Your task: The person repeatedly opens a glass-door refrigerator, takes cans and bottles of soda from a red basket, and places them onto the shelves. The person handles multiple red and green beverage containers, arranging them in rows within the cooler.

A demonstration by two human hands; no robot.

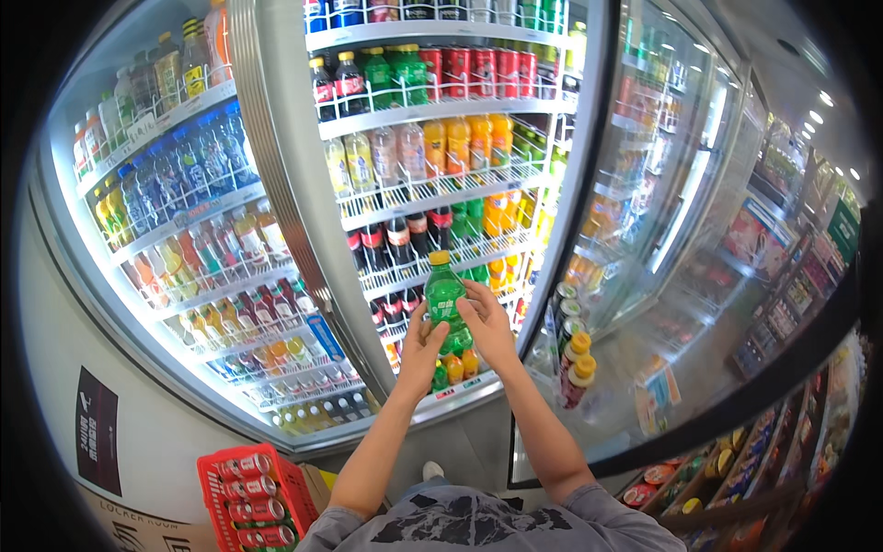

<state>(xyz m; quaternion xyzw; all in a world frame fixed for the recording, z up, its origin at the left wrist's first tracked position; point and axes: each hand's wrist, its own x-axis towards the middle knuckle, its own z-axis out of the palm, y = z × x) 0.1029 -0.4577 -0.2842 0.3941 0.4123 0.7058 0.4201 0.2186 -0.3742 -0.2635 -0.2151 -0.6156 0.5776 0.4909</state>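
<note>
A green plastic soda bottle (pixel 445 303) with a yellow cap is held before me, roughly upright, its label bearing white writing. My left hand (pixel 421 341) grips its left side low down. From the right, my right hand (pixel 488 321) holds the same bottle, thumb across its front. Behind it stands the open section of a drinks refrigerator, where white wire shelves (pixel 441 207) carry bottles and cans. Dark cola bottles (pixel 399 241) and green bottles (pixel 469 217) fill the shelf just beyond my hands. Orange soda bottles (pixel 457 145) stand higher up, beneath a row of red cans (pixel 476 72).
The glass door (pixel 662 276) swings out at my right, with bottles and cans (pixel 578 372) in its inner rack. A red plastic basket (pixel 207 483) holding red cans (pixel 252 488) is at lower left. Packaged snacks (pixel 724 462) sit on shelves at lower right. Another fridge section (pixel 207 265) stands left.
</note>
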